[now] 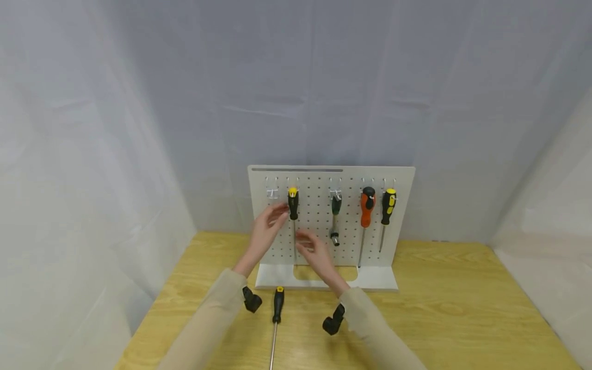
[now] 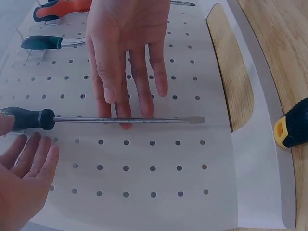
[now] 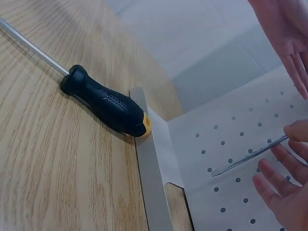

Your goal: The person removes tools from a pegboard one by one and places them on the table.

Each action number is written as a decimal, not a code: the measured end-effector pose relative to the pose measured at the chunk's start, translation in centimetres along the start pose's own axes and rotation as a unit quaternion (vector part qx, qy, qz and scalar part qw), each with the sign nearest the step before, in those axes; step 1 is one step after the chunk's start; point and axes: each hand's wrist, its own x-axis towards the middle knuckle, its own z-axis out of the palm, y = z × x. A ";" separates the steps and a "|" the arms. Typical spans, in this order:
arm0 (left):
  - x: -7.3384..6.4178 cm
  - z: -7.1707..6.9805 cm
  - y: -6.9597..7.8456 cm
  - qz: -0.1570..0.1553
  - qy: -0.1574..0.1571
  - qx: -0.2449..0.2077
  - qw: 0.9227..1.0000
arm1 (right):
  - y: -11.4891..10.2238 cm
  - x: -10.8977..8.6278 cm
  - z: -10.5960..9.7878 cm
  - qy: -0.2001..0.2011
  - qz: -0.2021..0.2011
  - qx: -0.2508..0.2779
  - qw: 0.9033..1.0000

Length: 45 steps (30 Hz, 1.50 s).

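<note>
A flathead screwdriver (image 1: pixel 293 209) with a black and yellow handle hangs on the white pegboard (image 1: pixel 314 218), its shaft pointing down. My left hand (image 1: pixel 265 228) is beside the handle, fingers nearly straight; in the left wrist view its thumb overlaps the handle. Lower down, my right hand (image 1: pixel 316 254) is at the shaft. Its extended fingertips lie behind the shaft (image 2: pixel 86 120) in the left wrist view, and its thumb overlaps the shaft in the right wrist view. Neither hand is curled round the screwdriver.
Another black and yellow screwdriver (image 3: pixel 108 103) lies on the wooden table (image 1: pixel 444 308), handle toward the pegboard base. Right of my hands hang a green-handled tool (image 1: pixel 336 205), an orange and black screwdriver (image 1: pixel 366 210) and a black and yellow screwdriver (image 1: pixel 388 208). A bare hook (image 1: pixel 272 193) is at left.
</note>
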 end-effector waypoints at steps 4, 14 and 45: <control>0.2 0.4 0.3 -0.010 0.006 0.003 1.000 | 0.1 -0.2 0.1 -0.009 -0.013 -0.011 1.000; 0.9 1.0 0.5 -0.025 0.035 -0.021 0.999 | -0.2 -0.7 0.2 -0.005 -0.035 0.005 0.999; -1.0 1.1 4.1 -0.046 0.011 -0.055 0.997 | -3.2 -3.4 -0.4 0.018 -0.060 0.010 0.998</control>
